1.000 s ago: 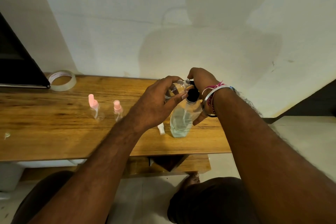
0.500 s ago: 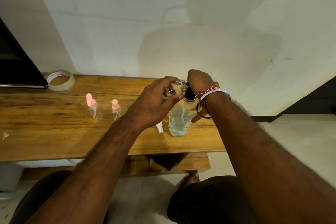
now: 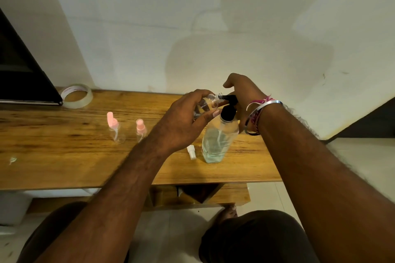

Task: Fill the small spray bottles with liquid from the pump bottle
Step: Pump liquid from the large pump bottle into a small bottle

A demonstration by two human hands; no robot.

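A clear pump bottle with a black pump head stands on the wooden table, partly filled with pale liquid. My left hand holds a small uncapped clear spray bottle tilted, its open neck right at the black nozzle. My right hand rests on top of the pump head, thumb raised. Two small spray bottles with pink caps stand to the left. A white spray cap lies beside the pump bottle's base.
A roll of clear tape sits at the back left beside a black panel. The wall is close behind the table. The table's right edge lies just past the pump bottle. A small scrap lies at far left.
My right hand has lifted slightly on the pump head and its thumb has come up. The small bottle stays held at the nozzle.
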